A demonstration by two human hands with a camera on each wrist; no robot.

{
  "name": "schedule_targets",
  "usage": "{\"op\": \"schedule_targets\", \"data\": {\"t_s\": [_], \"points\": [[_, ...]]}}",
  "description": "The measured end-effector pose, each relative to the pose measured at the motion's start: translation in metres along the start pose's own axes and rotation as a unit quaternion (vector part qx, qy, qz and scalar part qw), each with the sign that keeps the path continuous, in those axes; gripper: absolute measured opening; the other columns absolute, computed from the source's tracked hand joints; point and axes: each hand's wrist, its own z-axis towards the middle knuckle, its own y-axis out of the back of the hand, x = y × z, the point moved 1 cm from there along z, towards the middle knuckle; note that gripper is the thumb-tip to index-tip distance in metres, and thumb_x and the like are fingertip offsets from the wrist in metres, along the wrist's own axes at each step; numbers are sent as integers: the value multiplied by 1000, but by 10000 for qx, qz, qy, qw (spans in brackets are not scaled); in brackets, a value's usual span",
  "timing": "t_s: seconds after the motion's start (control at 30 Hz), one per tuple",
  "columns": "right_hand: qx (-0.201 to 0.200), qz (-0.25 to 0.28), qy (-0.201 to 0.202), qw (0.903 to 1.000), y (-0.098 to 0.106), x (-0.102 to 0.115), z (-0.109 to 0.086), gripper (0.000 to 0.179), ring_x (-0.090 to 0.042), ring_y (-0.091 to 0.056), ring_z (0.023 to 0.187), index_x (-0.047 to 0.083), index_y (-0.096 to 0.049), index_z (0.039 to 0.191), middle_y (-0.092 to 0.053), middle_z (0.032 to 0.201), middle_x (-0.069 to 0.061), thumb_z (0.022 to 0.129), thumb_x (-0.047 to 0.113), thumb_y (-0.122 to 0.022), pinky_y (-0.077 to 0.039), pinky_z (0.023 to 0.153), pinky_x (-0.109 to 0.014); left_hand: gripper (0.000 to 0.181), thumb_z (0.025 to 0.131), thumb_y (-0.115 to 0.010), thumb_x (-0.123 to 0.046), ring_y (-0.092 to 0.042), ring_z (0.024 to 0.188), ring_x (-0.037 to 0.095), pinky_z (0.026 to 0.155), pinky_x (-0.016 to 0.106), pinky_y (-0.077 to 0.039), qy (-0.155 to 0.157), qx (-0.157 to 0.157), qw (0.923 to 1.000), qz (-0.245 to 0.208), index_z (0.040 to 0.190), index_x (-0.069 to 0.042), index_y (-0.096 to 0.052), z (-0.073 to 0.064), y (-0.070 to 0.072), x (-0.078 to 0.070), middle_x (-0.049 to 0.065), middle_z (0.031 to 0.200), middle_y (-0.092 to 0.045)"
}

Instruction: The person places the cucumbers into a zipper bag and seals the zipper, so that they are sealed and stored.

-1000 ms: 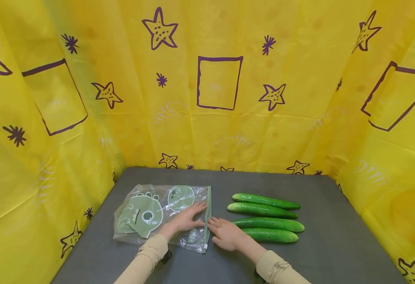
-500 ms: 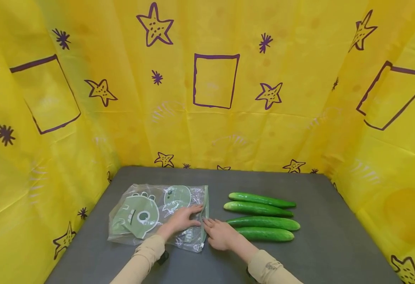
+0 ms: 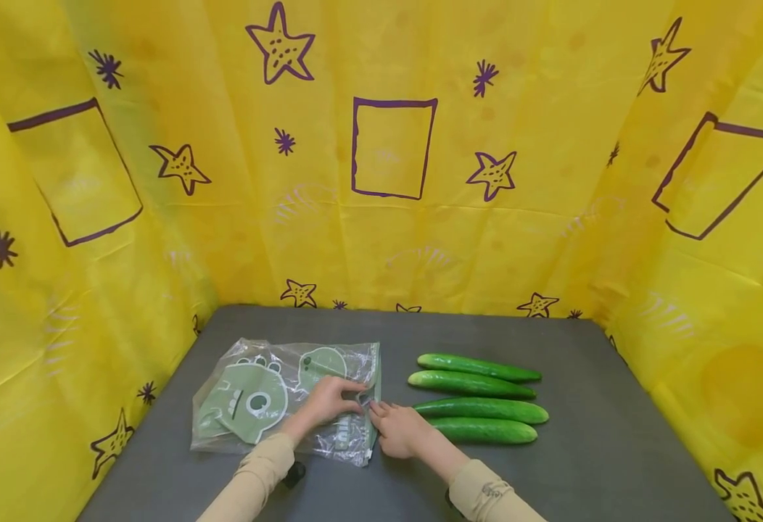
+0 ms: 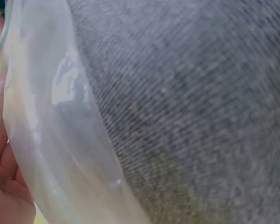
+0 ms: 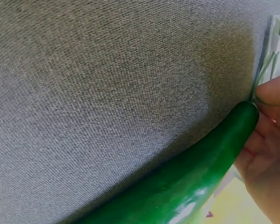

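A clear zip bag (image 3: 260, 391) with green cartoon monster prints lies flat at the left of the table, its green zip edge facing right. My left hand (image 3: 325, 401) reaches over the bag and pinches its film beside the zip edge, thumb and fingers bent towards each other. From the other side my right hand (image 3: 402, 431) pinches the zip edge; its thumb (image 5: 273, 91) shows against the green strip in the right wrist view. Between the hands the mouth of the bag bulges a little. In the left wrist view, bag film (image 4: 60, 116) covers part of the left hand.
Several green cucumbers (image 3: 482, 409) lie side by side right of the bag, the nearer ones close behind the right hand. One cucumber (image 5: 186, 177) crosses the right wrist view. Yellow patterned cloth (image 3: 394, 246) walls in the grey table (image 3: 610, 435) at the back and sides.
The left hand's fingers have drawn in towards its thumb, and the zip edge has bowed apart between the hands. The whole view has shifted slightly. The cucumbers lie as before.
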Motion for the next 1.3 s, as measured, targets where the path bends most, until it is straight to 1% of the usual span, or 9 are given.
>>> {"op": "schedule_targets", "data": {"t_s": [0.17, 0.33, 0.4, 0.57, 0.8, 0.9, 1.0, 1.2, 1.3], "points": [[-26, -28, 3, 10000, -2, 0, 0, 51, -17, -45, 133, 13, -47, 139, -46, 146, -2, 90, 27, -50, -41, 106, -27, 32, 75, -77, -15, -69, 88, 17, 78, 26, -56, 120, 79, 9983, -569, 106, -10, -73, 0, 8, 0, 4, 105, -73], [-30, -91, -8, 10000, -3, 0, 0, 52, -17, -45, 133, 13, -47, 140, -45, 147, -2, 90, 26, -51, -42, 106, -28, 26, 75, -75, -7, -68, 77, 11, 69, 18, -54, 196, 31, 9934, -1128, 101, -5, -74, 3, 18, 0, 10, 96, -74], [-62, -117, -4, 9999, -3, 0, 0, 52, -17, -45, 133, 12, -47, 139, -45, 147, -2, 89, 26, -51, -42, 106, -28, 25, 76, -75, -8, -68, 78, 10, 69, 17, -54, 337, 50, 9898, -1384, 100, -4, -73, 3, 21, 0, 11, 94, -74], [-142, -216, 64, 9996, -4, 0, -1, 52, -17, -46, 132, 12, -48, 139, -46, 146, -2, 89, 25, -51, -42, 106, -28, 25, 78, -72, -7, -70, 83, 15, 73, 19, -56, 655, 94, 9762, -2067, 101, 0, -72, 0, 30, 0, 16, 97, -73], [-271, -438, 129, 9986, -5, 0, -1, 51, -16, -47, 131, 13, -50, 138, -48, 145, -1, 88, 25, -52, -44, 104, -27, 28, 78, -71, -5, -71, 87, 21, 75, 22, -57, 919, 30, 9668, -2383, 104, 4, -69, -3, 41, 5, 22, 101, -71], [-281, -497, 129, 9983, -4, 0, -1, 50, -15, -48, 131, 13, -50, 137, -48, 145, -1, 88, 24, -52, -44, 104, -26, 30, 78, -71, -4, -71, 89, 23, 76, 25, -58, 1009, 12, 9598, -2620, 105, 9, -67, -3, 45, 7, 26, 101, -69], [-266, -501, 136, 9983, -4, 0, -1, 50, -15, -48, 131, 13, -50, 137, -48, 145, -1, 89, 25, -52, -44, 104, -26, 32, 79, -71, -4, -70, 88, 18, 78, 26, -58, 1164, 19, 9508, -2872, 107, 12, -65, -4, 49, 9, 28, 103, -68], [-210, -436, 89, 9988, -3, 0, 0, 51, -14, -48, 131, 14, -49, 138, -48, 145, 0, 89, 26, -52, -44, 103, -25, 40, 79, -70, -2, -68, 84, 6, 81, 27, -57, 1580, 116, 9246, -3464, 114, 15, -59, -5, 57, 11, 28, 107, -67], [-188, -410, 69, 9990, -3, 0, 0, 51, -15, -48, 130, 14, -49, 138, -48, 145, 0, 89, 26, -52, -44, 103, -26, 43, 78, -69, -2, -68, 83, 6, 81, 27, -57, 1655, 157, 9149, -3677, 116, 15, -57, -5, 62, 10, 23, 106, -69]]}}
